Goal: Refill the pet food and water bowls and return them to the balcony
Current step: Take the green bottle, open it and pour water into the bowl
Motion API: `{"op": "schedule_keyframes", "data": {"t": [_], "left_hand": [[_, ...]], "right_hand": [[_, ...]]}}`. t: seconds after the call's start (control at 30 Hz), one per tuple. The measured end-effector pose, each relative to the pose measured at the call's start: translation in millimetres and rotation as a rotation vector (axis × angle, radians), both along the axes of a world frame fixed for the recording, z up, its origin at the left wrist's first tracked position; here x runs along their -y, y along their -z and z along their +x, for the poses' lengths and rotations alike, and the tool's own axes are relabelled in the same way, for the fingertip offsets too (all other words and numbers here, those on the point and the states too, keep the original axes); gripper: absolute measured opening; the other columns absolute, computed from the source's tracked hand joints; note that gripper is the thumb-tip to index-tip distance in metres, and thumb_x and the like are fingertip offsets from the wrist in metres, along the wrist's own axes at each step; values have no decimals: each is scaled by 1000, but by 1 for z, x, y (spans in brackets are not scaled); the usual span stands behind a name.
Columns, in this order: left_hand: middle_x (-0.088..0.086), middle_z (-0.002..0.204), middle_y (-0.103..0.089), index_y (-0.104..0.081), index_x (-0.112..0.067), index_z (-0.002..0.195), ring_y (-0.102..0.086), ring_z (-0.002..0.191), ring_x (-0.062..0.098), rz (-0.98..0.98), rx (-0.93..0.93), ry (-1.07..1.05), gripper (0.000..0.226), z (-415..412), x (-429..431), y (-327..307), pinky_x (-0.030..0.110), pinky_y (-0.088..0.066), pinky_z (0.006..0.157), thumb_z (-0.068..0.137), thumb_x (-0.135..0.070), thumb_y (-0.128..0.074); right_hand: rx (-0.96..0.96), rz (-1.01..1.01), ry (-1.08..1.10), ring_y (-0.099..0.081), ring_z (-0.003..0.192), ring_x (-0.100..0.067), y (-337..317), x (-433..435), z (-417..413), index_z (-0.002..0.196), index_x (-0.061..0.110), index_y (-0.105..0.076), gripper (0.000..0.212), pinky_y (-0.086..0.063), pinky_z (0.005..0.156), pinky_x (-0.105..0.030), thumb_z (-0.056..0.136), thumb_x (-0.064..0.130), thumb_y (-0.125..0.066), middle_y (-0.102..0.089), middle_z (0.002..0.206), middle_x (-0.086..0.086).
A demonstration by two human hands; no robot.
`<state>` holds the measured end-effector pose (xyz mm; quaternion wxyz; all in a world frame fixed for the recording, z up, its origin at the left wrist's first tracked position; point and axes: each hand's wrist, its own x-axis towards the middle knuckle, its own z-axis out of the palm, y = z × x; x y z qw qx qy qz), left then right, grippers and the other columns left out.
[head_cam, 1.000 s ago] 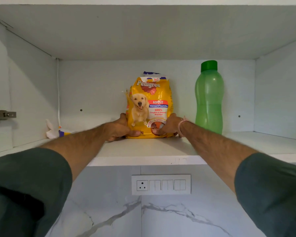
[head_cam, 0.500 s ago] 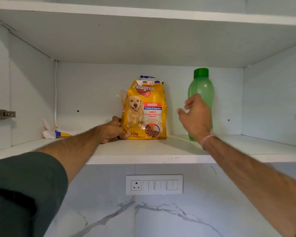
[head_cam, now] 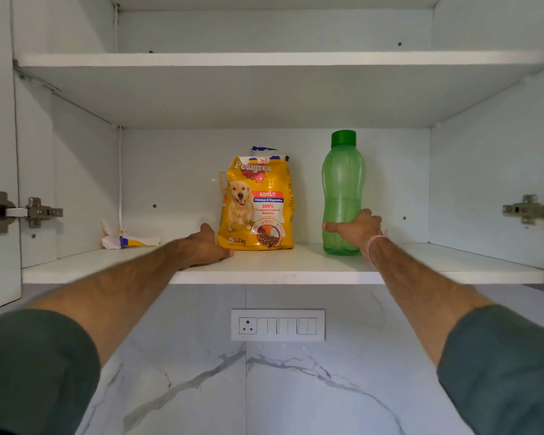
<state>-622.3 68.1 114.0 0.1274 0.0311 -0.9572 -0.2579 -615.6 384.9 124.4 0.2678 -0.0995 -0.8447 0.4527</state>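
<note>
A yellow pet food bag (head_cam: 258, 202) with a dog picture stands upright in the middle of the lower cabinet shelf (head_cam: 296, 268). My left hand (head_cam: 206, 246) lies on the shelf at the bag's lower left corner, thumb up beside the bag and fingers stretched along its base. To the right of the bag stands a green water bottle (head_cam: 343, 180) with a green cap. My right hand (head_cam: 355, 229) grips the bottle's lower part, thumb across the front and fingers round the right side. No bowls are in view.
A crumpled wrapper (head_cam: 123, 240) lies at the shelf's back left. An upper shelf (head_cam: 264, 59) spans above. Door hinges sit at the left (head_cam: 29, 211) and right (head_cam: 525, 210) walls. A switch panel (head_cam: 277, 324) is on the marble wall below.
My right hand left the bag, swung right and took hold of the green bottle. My left hand loosened at the bag's corner. The view pulled back and tilted upward.
</note>
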Motion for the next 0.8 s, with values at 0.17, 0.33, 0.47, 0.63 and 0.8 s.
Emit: {"op": "schedule_keyframes", "data": {"t": [0.17, 0.33, 0.47, 0.63, 0.8], "left_hand": [[11, 147, -49, -36, -13, 147, -50, 129, 26, -31, -4, 41, 64, 31, -12, 6, 31, -40, 89, 100, -49, -59], [9, 138, -56, -49, -16, 134, -54, 120, 25, -31, -92, 50, 46, 68, -19, 14, 32, -42, 86, 101, -47, -58], [2, 127, -58, -56, -20, 125, -56, 116, 22, 223, -175, 135, 41, 107, -31, 16, 31, -44, 84, 95, -44, -69], [1, 119, -68, -58, -20, 118, -67, 106, 20, 573, -413, 378, 49, 147, -49, 10, 40, -56, 92, 88, -56, -68], [5, 122, -62, -48, -22, 120, -67, 103, 16, 897, -524, 607, 63, 199, -61, -12, 36, -57, 84, 79, -63, -72]], "right_hand": [[-37, -79, -135, -48, 130, -33, 6, 5, 27, 150, 13, -32, 112, -46, 109, -48, 63, 54, -89, -43, 143, -13], [-84, -68, -236, -57, 120, -30, 9, 21, 73, 145, 14, -35, 101, -50, 100, -42, 67, 53, -87, -57, 133, -7], [-137, -63, -302, -61, 113, -24, 11, 43, 118, 134, 19, -44, 88, -53, 93, -38, 66, 52, -88, -62, 125, -2], [-241, -77, -346, -64, 106, -18, 27, 77, 169, 126, 22, -48, 79, -51, 78, -26, 65, 48, -91, -65, 116, 5], [-171, -25, -397, -65, 103, -15, 76, 101, 209, 123, 22, -50, 76, -55, 84, -29, 64, 43, -93, -66, 114, 7]]}}
